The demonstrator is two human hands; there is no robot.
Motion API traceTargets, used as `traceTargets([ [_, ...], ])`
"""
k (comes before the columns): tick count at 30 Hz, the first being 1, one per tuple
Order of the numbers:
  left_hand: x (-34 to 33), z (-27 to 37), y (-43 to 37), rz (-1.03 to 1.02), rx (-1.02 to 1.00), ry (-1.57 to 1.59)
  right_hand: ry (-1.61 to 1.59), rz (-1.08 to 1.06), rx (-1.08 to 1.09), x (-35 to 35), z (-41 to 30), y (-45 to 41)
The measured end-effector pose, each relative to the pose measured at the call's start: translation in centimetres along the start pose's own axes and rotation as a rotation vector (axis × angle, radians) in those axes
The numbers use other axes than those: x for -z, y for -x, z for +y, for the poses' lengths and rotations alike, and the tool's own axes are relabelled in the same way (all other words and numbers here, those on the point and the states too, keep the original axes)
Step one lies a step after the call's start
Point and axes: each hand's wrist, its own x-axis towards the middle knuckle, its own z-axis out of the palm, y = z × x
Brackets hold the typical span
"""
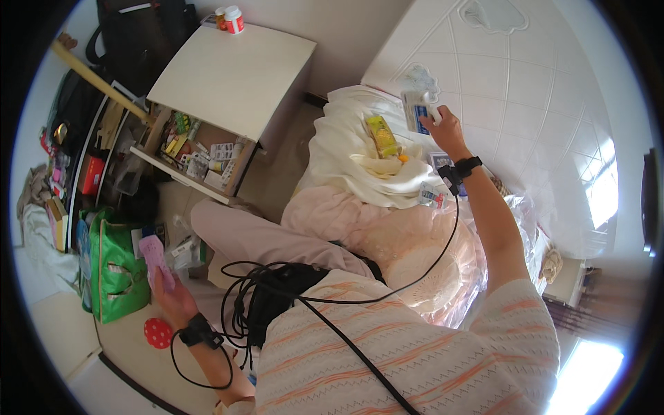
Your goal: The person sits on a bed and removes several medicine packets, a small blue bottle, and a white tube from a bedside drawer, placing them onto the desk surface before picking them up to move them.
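Note:
My left hand, low at the left beside the green bag, grips a flat pink item with darker markings; its exact kind is unclear. Out over the bed, my right hand holds a white-and-blue packet, slightly blurred. Below that hand, a yellow packet rests on rumpled white bedding. Beside it is a small orange object. A silver packet with writing and a partly hidden small box lie near my right wrist.
A pulled-out drawer holds blister packs and small boxes. Pill bottles stand on the white cabinet. A wooden pole slants at the left. Black cables cross my lap and run to both wrists. A red polka-dot object lies below the bag.

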Motion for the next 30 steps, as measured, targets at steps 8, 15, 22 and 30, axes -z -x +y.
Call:
traceTargets([
  [8,-5.0,4.9,4.3,-0.063,-0.167,-0.125,-0.862,-0.459,-0.095,-1.0,-19.2,2.8],
  [15,-6.4,8.4,7.4,-0.172,-0.177,-0.106,-0.863,-0.842,0.364,-2.7,-33.1,8.4],
  [22,-5.9,9.8,10.5,-0.148,-0.131,-0.096,-0.947,-1.051,0.908,-6.5,-43.5,14.7],
  [30,-4.6,9.5,10.5,-0.192,-0.086,0.189,-0.803,-0.99,1.011,-8.7,-45.7,19.5],
])
